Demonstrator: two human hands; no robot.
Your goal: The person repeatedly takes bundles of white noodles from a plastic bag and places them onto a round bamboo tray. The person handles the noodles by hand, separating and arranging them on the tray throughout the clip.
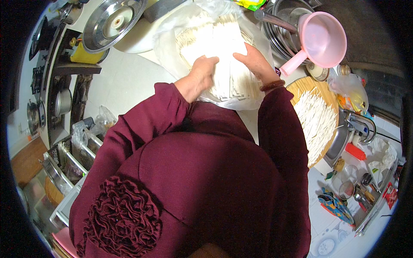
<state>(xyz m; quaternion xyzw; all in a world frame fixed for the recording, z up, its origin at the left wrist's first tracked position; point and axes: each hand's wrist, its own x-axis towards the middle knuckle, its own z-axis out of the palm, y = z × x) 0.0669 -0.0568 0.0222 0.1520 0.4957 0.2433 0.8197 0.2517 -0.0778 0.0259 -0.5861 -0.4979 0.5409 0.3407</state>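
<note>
My left hand [204, 72] and my right hand [258, 63] grip a bundle of pale, flat strips [224, 61], probably cut noodles, from either side with the thumbs on top. Glare washes out much of the bundle, and the fingers beneath are hidden. More loose strips [250, 85] lie around it on a clear plastic bag [164, 48] spread before me. Past my right forearm, a round wooden board [298, 84] carries a heap of thin white strips [317, 121].
A pink plastic dipper [326, 38] rests on stacked metal pans [271, 38] at the upper right. A steel lid [111, 22] is at the upper left. Beyond the board are a sink [338, 145] and its faucet [367, 129]. A wire rack [74, 158] stands at left.
</note>
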